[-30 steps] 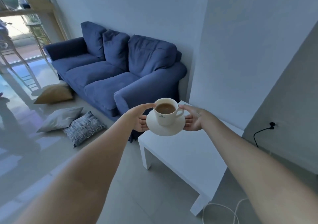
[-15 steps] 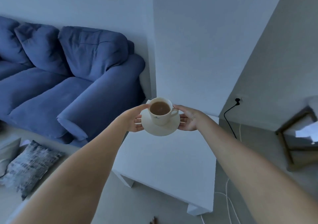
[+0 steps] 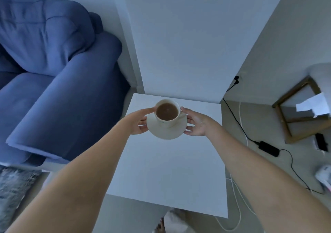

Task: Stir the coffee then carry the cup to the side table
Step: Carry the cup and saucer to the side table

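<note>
Both hands under saucer, cup unmarked.

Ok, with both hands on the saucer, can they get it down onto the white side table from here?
Probably yes. The left hand and right hand hold the saucer, with the cup on it, over the white side table, and the top below shows nothing in the way.

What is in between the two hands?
In the head view, a saucer with a cup of coffee sits between the left hand and the right hand, which grip the saucer's opposite edges.
</note>
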{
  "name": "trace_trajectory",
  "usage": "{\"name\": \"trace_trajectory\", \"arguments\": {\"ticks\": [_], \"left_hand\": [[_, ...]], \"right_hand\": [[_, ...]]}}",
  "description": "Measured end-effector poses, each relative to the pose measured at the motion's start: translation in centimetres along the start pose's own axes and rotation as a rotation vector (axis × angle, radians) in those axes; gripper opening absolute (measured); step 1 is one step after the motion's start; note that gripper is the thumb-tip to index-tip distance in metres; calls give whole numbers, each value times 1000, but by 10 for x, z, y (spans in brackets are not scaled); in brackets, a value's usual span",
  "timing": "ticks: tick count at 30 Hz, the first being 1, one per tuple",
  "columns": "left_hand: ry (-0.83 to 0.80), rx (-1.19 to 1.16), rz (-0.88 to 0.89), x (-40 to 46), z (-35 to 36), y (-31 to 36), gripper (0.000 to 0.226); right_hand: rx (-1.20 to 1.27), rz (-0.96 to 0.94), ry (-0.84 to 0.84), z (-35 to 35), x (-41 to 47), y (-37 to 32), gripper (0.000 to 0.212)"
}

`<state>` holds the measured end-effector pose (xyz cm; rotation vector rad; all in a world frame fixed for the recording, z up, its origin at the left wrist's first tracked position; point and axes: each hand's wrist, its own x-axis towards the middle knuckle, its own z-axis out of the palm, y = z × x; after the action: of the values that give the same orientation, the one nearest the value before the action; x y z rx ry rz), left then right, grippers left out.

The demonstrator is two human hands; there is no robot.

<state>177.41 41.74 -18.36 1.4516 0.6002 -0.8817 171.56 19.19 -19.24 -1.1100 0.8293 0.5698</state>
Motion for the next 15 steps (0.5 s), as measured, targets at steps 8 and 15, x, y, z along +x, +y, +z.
{"name": "trace_trajectory", "arguments": {"ticks": [8, 15], "left_hand": [[-55, -70, -162, 138, 23, -30, 43], [-105, -39, -184, 181, 26, -36, 54]], "right_hand": [[90, 168, 77, -46, 132, 18, 40], [93, 169, 31, -64, 171, 23, 33]]}}
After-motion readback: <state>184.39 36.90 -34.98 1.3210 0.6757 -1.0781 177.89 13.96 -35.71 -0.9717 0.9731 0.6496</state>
